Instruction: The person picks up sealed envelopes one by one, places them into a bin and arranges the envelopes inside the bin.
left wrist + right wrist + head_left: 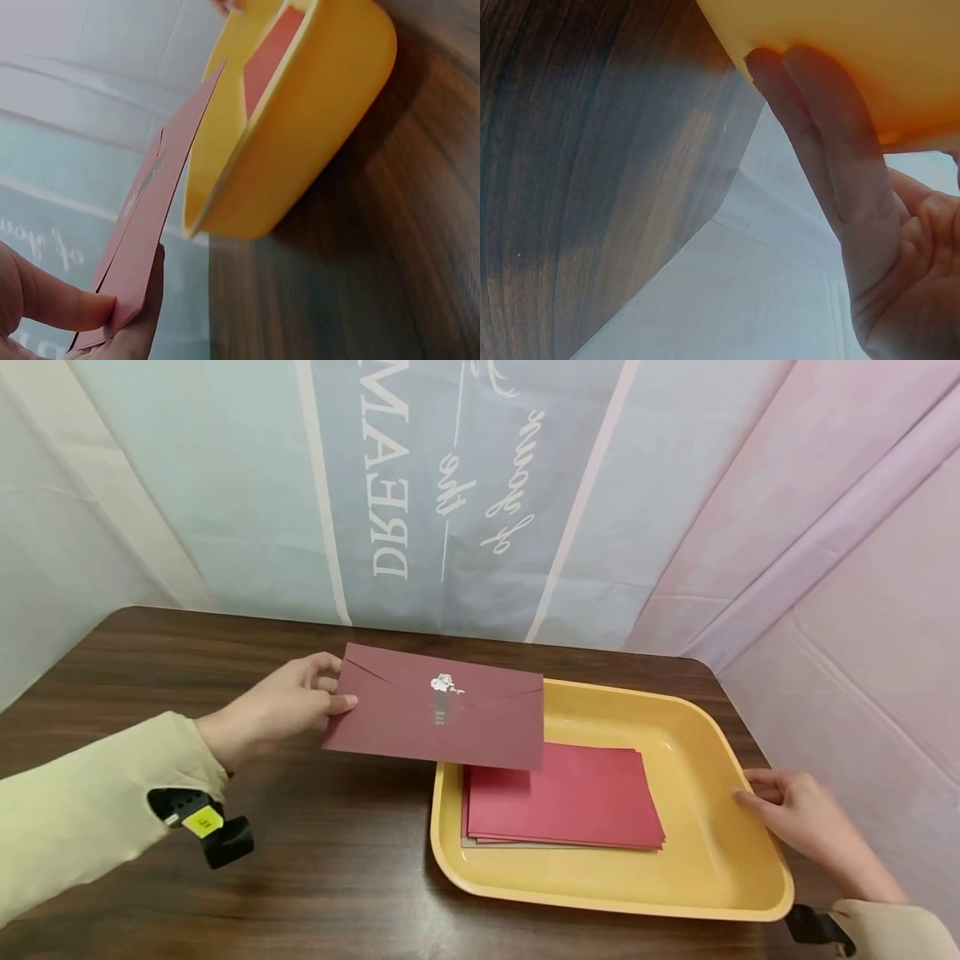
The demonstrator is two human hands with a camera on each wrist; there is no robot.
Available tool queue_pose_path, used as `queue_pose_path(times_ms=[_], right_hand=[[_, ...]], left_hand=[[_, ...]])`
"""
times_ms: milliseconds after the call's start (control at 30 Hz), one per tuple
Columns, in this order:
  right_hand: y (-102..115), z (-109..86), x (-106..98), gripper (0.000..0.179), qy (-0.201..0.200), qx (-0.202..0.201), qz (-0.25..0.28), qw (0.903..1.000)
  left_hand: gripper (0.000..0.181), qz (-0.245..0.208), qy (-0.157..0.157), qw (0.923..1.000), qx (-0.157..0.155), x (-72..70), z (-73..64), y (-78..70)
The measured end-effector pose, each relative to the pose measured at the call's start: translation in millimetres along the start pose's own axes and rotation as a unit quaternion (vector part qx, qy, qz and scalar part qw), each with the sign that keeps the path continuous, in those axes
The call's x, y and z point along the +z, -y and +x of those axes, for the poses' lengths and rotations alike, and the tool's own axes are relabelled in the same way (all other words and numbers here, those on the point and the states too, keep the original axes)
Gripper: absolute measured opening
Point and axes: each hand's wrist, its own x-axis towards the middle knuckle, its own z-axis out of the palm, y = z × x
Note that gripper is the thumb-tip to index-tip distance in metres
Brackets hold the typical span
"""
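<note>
My left hand [288,703] pinches the left end of a dark red envelope [480,718], thumb on top and fingers beneath. The envelope bears a small silver floral print, and its right part overhangs the left side of a yellow plastic tray [720,868]. Inside the tray lies a stack of red envelopes [570,797], with a greyish edge showing at the bottom; its upper left is hidden by the held envelope. My right hand [806,818] holds the tray's right wall, thumb over the rim on the inside. In the right wrist view its fingers [832,135] lie along the outer wall.
The tray stands on a dark wood-grain table [315,877], near its right edge. Behind the table hangs a pale cloth [255,485] with white lettering, and a pinkish cloth [862,635] closes off the right side.
</note>
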Motion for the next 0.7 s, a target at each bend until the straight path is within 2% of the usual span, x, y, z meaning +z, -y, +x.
queue_pose_path(times_ms=[100, 333, 500, 700], right_hand=[[0, -0.3, -1, 0.046, -0.003, 0.0, -0.005, 1.0], [0, -0.1, 1, 0.046, 0.003, 0.002, -0.001, 1.0], [-1, -0.7, 0, 0.046, 0.001, 0.001, -0.002, 1.0], [-1, -0.3, 0, 0.046, -0.004, 0.003, -0.004, 1.0]], left_hand=[[0.04, -0.024, 0.009, 0.9996, 0.008, 12.0, 0.4, -3.6], [0.038, -0.039, 0.019, 0.999, 0.013, 38.2, 1.9, -11.7], [0.036, -0.052, 0.022, 0.9984, 0.012, 53.0, 8.4, -17.8], [0.035, -0.071, 0.041, 0.9966, 0.011, 70.3, 16.5, -20.8]])
